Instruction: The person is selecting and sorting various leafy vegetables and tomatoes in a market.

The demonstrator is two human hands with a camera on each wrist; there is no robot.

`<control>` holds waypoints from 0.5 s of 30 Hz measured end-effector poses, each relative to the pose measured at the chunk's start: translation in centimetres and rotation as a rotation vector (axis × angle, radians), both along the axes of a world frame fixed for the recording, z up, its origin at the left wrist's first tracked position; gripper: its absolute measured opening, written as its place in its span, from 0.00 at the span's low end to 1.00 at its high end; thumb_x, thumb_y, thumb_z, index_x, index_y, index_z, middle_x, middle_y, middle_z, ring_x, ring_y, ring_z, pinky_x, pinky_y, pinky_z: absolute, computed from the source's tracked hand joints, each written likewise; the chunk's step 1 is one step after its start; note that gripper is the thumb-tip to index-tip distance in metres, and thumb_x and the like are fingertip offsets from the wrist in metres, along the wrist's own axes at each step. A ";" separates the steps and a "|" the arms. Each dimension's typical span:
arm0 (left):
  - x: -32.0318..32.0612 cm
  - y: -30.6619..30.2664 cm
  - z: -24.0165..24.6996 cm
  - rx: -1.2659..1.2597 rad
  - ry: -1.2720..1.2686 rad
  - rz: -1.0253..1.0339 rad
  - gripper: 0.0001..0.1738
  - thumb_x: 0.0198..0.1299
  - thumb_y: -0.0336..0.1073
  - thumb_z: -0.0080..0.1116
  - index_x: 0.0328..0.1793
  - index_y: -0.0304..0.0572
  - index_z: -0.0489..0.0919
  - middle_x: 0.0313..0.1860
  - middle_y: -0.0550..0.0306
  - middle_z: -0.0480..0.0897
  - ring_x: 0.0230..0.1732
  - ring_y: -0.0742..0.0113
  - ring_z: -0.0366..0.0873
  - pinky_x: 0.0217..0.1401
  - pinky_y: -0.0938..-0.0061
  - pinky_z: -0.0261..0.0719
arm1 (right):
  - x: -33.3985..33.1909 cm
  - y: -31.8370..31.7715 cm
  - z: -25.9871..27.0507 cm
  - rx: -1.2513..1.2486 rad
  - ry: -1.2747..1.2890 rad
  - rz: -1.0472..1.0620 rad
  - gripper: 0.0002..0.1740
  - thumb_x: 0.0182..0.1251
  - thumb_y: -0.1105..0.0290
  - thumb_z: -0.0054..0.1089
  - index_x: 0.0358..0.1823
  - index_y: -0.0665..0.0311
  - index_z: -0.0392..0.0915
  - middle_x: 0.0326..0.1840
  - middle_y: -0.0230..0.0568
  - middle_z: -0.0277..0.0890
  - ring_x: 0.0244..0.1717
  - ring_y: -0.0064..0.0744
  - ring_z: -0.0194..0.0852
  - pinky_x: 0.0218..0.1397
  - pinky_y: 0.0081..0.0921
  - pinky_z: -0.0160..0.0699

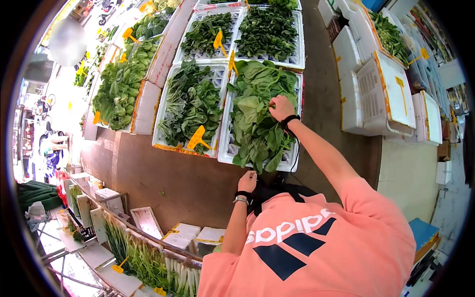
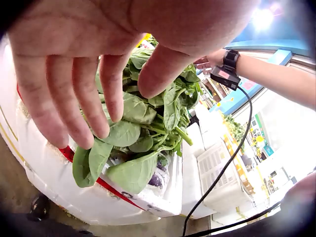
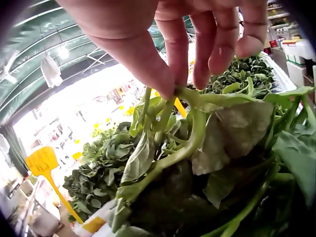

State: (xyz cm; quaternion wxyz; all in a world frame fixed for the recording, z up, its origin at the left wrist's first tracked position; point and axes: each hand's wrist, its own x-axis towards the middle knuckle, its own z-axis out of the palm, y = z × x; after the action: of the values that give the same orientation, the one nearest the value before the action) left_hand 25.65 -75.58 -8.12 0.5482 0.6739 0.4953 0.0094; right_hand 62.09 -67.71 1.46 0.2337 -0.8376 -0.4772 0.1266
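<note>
My right hand (image 1: 282, 108) is over a pile of leafy greens (image 1: 257, 119) heaped in a white foam box (image 1: 225, 143). Thumb and forefinger pinch a green stem (image 3: 190, 98), while the other fingers curl loosely above it. Broad leaves, one of them dull and brownish (image 3: 244, 126), hang around that stem. My left hand (image 1: 247, 181) is low at the near end of the same box. In the left wrist view its fingers (image 2: 59, 98) hang relaxed and hold nothing, with drooping leaves (image 2: 131, 170) just beyond them at the box edge.
Another foam box of darker greens (image 1: 190, 104) stands on the left, with a yellow price tag (image 1: 199, 138) at its near end. Stacked white crates (image 1: 368, 94) line the right side. Spring onions (image 1: 143, 257) stand behind on the left. A black cable (image 2: 222, 168) hangs from the right wrist.
</note>
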 end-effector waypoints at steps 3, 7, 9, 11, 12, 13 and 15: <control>-0.3 0.4 -0.6 0.000 -0.021 0.005 0.18 0.73 0.45 0.58 0.60 0.44 0.85 0.52 0.46 0.90 0.55 0.47 0.88 0.60 0.59 0.84 | 0.4 -1.7 0.9 0.057 0.083 0.059 0.07 0.66 0.67 0.68 0.40 0.61 0.83 0.42 0.44 0.82 0.48 0.49 0.80 0.52 0.46 0.83; 0.5 1.4 -0.3 -0.045 -0.043 -0.002 0.20 0.73 0.47 0.58 0.62 0.43 0.85 0.50 0.48 0.91 0.53 0.51 0.88 0.59 0.61 0.84 | 0.6 -2.7 2.4 0.105 0.263 0.092 0.08 0.68 0.69 0.67 0.42 0.65 0.81 0.41 0.46 0.81 0.44 0.47 0.83 0.51 0.44 0.82; 1.3 2.1 0.6 -0.012 -0.069 -0.026 0.21 0.74 0.48 0.58 0.63 0.44 0.85 0.51 0.48 0.90 0.53 0.52 0.88 0.59 0.61 0.84 | 0.5 -3.0 2.9 0.167 0.276 0.118 0.07 0.68 0.71 0.67 0.43 0.66 0.81 0.41 0.46 0.81 0.44 0.46 0.83 0.50 0.43 0.82; 2.3 2.9 1.7 0.024 -0.106 -0.039 0.20 0.75 0.46 0.57 0.63 0.41 0.84 0.51 0.49 0.90 0.53 0.56 0.88 0.58 0.63 0.84 | 0.3 -3.4 3.6 0.215 0.290 0.128 0.06 0.68 0.73 0.67 0.43 0.66 0.80 0.41 0.45 0.80 0.43 0.44 0.83 0.49 0.41 0.83; 3.0 3.5 2.5 0.045 -0.131 -0.038 0.20 0.76 0.44 0.57 0.62 0.38 0.84 0.51 0.50 0.90 0.52 0.60 0.88 0.57 0.66 0.83 | 0.2 -3.5 4.1 0.232 0.298 0.128 0.06 0.69 0.74 0.67 0.43 0.66 0.80 0.41 0.45 0.80 0.42 0.43 0.83 0.49 0.40 0.83; 3.7 3.9 3.3 0.063 -0.155 -0.035 0.19 0.77 0.42 0.57 0.62 0.35 0.83 0.50 0.51 0.90 0.51 0.65 0.88 0.56 0.69 0.83 | 0.0 -3.6 4.6 0.247 0.306 0.128 0.06 0.69 0.75 0.67 0.43 0.67 0.80 0.41 0.45 0.80 0.42 0.43 0.84 0.49 0.40 0.83; 5.3 5.2 5.6 -0.006 -0.244 -0.011 0.19 0.78 0.42 0.56 0.63 0.35 0.83 0.53 0.50 0.90 0.53 0.65 0.87 0.58 0.69 0.82 | -0.5 -3.7 5.8 0.282 0.335 0.122 0.06 0.69 0.75 0.66 0.43 0.67 0.79 0.41 0.45 0.79 0.41 0.42 0.83 0.48 0.39 0.83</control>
State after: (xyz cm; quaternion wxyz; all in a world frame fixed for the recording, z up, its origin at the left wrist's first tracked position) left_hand 30.97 -70.34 -2.52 0.6063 0.6689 0.4213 0.0870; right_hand 61.61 -71.43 7.22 0.4163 -0.7335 -0.4946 0.2097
